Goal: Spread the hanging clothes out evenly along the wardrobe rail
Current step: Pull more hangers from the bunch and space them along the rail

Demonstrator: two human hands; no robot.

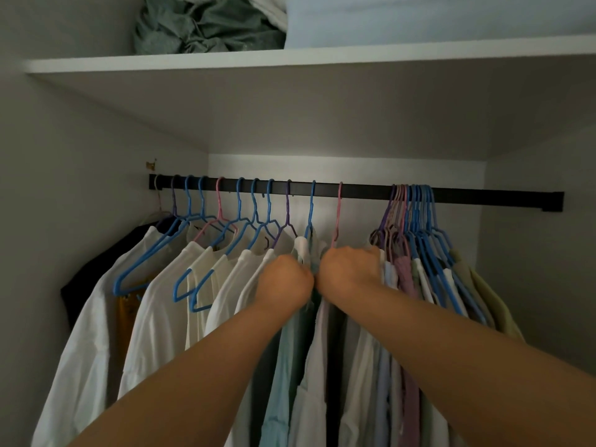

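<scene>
My left hand point(285, 279) grips the pale green shirt point(290, 343); my right hand point(350, 269) grips the garment on the pink hanger point(337, 217). Both hang mid-rail point(361, 191). Left hangers point(238, 204) sit spaced; right hangers point(416, 208) are bunched. Bedding point(206, 24) lies on the shelf point(290, 58).

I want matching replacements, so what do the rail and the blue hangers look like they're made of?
Rail: likely metal, matte black, judging by its flat, straight bar with squared end brackets. Blue hangers: thin and wire-like, probably plastic-coated; the coating is uncertain.
</scene>
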